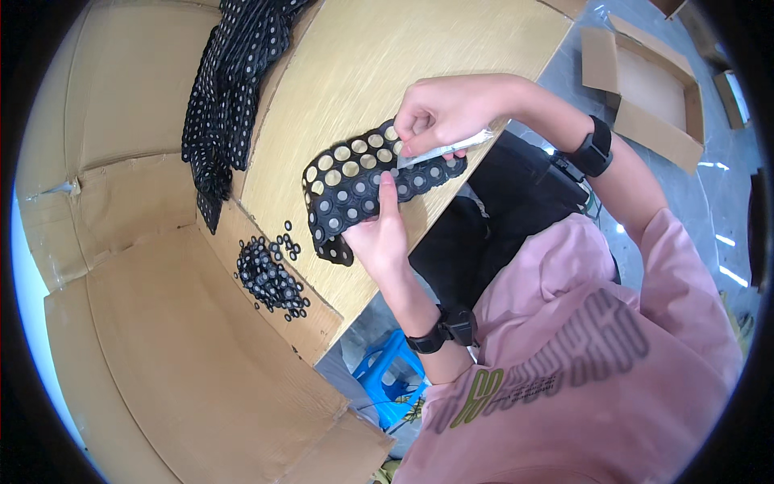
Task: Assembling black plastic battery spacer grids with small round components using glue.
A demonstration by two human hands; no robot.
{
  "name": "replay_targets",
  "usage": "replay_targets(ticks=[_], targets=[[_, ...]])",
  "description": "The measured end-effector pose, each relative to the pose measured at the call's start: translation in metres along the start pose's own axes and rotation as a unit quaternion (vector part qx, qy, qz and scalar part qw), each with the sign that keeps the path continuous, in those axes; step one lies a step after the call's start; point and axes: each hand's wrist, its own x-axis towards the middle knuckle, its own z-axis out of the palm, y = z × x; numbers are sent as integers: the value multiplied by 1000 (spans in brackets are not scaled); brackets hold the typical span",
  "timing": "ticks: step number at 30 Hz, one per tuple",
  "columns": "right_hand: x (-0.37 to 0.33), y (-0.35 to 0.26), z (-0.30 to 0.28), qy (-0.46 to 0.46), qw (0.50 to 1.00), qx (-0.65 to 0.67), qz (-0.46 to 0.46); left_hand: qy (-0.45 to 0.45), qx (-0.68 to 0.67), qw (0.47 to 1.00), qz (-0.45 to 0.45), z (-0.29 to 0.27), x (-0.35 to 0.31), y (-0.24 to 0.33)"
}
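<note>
Light wood-grain surface (pixel 484 48) is set diagonally across the view, with its far-left side bordered by big brown cardboard panels (pixel 177 355). Black dotted sheet (pixel 347 198) is held at the near edge of the surface, between both hands: two upper rows showing pale circles in the wood's tone, lower rows filled with grey discs. Sheet is gripped by the left hand (pixel 377 238), thumb laid flat on top, other fingers mostly hidden beneath. Slim silvery tool (pixel 447 148) is pinched in the right hand (pixel 447 109), fingers narrow, tip brought close to the left thumb; exact tool type can't be told. Loose pile of small black rings with grey centres (pixel 270 278) is spread at the surface's left side, a few scattered just beside it. Bundle of black dotted strips (pixel 230 97) is draped along the cardboard border, upper left. Black wristbands (pixel 597 146) are worn on both wrists, pink sweatshirt (pixel 556 363) on the body. Blue plastic stool (pixel 391 375) is parked below the surface; open cardboard box (pixel 653 89) is left on the shiny grey floor (pixel 697 218), right side, lit by bright streaks.
</note>
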Motion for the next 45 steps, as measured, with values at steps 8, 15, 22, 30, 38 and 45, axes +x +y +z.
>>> replay_targets(ticks=[8,15,22,30,38,45], targets=[[3,4,3,-3,1000,-17,-11,36,-28,998,-34,6,-9,-1],[2,4,8,17,999,-27,-26,62,-8,998,2,12,-15,-3],[7,9,15,71,984,-146,-76,86,-1,996,9,13,-18,-13],[2,3,15,82,989,-110,-57,65,6,998,9,12,-16,-10],[-15,-1,-11,20,997,-72,28,39,-28,998,-32,14,-11,3],[-16,5,-14,7,999,24,41,3,-55,998,-27,23,-9,-1]])
